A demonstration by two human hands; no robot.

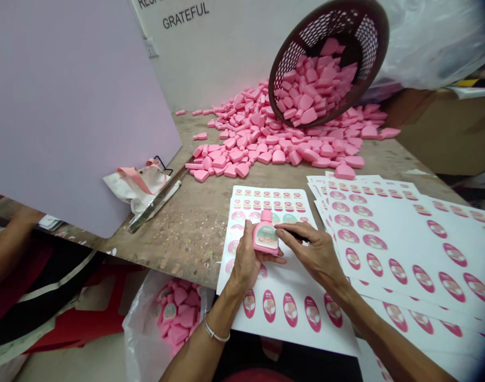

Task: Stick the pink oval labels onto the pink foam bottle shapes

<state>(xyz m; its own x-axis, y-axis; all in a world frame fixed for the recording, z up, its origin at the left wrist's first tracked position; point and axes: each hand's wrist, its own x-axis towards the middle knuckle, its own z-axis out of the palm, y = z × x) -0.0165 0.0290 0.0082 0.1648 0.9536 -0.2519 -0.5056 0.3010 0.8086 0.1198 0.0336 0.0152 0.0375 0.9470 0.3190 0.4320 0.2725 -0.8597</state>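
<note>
A small pink toy bottle [266,216] with a green label [267,236] on its front is gripped in my left hand [247,260], thumb along its left side. My right hand [314,249] is closed around a slim black tool [300,236], mostly hidden by the fingers. Its thumb and fingertip are at the right edge of the label. Under both hands lies a white sticker sheet [290,331] printed with pink ovals and small labels; gaps show among its rows.
A heap of pink bottles [262,140] spreads at the back, spilling from a tipped brown basket [275,101]. More sticker sheets [401,239] lie right. A plastic bag [137,323] of bottles hangs below the table edge. At left are a pale partition [79,106] and another person's arm [11,239].
</note>
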